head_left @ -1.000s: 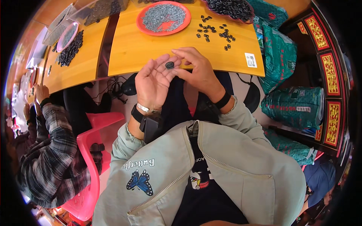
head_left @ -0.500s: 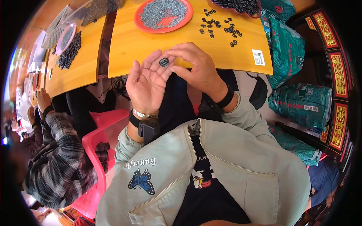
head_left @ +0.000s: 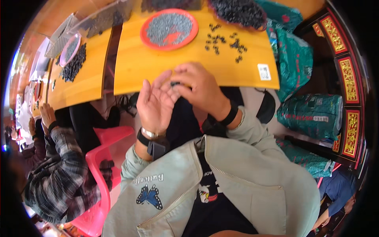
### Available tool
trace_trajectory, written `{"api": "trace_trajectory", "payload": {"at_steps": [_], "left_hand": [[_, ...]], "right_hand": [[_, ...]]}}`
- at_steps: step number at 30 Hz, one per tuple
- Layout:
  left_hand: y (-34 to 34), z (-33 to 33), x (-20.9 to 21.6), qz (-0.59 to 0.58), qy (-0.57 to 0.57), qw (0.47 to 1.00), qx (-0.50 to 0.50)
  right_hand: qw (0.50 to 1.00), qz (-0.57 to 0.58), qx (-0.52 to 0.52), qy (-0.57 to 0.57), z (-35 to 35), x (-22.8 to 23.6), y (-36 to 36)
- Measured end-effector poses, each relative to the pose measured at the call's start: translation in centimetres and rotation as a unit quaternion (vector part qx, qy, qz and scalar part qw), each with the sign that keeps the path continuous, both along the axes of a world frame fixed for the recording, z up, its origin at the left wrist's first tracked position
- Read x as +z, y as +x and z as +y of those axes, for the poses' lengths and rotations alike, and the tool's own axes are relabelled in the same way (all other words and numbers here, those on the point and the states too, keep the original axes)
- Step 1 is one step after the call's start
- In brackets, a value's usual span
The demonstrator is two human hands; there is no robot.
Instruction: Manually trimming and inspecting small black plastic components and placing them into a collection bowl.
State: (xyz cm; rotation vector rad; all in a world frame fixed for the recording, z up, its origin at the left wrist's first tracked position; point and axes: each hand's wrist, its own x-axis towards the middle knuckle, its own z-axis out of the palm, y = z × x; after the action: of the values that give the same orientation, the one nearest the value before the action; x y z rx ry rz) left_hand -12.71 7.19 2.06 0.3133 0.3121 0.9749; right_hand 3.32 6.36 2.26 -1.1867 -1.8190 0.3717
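Palm up at the table's near edge, my left hand [head_left: 156,104] lies open with its fingers stretched out. My right hand [head_left: 205,89] is bent over those fingers, its thumb and fingertips closed on a small black plastic piece [head_left: 174,83]. The piece is seen nearly edge-on, just above my left fingers and partly hidden by my right fingers. Beyond my hands, a red plate [head_left: 144,42] holds a heap of small grey metal pieces [head_left: 167,27]. Several similar black pieces [head_left: 217,39] lie scattered on the yellow table [head_left: 134,67] to its right.
A heaped bowl of black parts [head_left: 239,14] stands at the far right. Green bags [head_left: 310,114] are stacked right of the table. On the left, a person in a checked shirt [head_left: 59,170] sits on a pink chair [head_left: 104,189] beside another table [head_left: 92,75].
My right fingers have closed on the black piece, which lay flat on my left fingers before. The piece is now tilted edge-on. The view has shifted, showing more of the table's far side.
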Motion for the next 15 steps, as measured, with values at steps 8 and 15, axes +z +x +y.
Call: {"api": "trace_trajectory", "payload": {"at_steps": [8, 15], "left_hand": [[-0.4, -0.6, -2.0, 0.097, -0.042, 0.994, 0.011], [-0.2, -0.2, -3.0, 0.180, -0.041, 0.983, 0.017]], "right_hand": [[0.987, -0.132, 0.077, -0.049, 0.4, 2.9, 1.5], [0.980, -0.138, -0.064, 0.125, 13.8, 11.3, 5.8]]}}
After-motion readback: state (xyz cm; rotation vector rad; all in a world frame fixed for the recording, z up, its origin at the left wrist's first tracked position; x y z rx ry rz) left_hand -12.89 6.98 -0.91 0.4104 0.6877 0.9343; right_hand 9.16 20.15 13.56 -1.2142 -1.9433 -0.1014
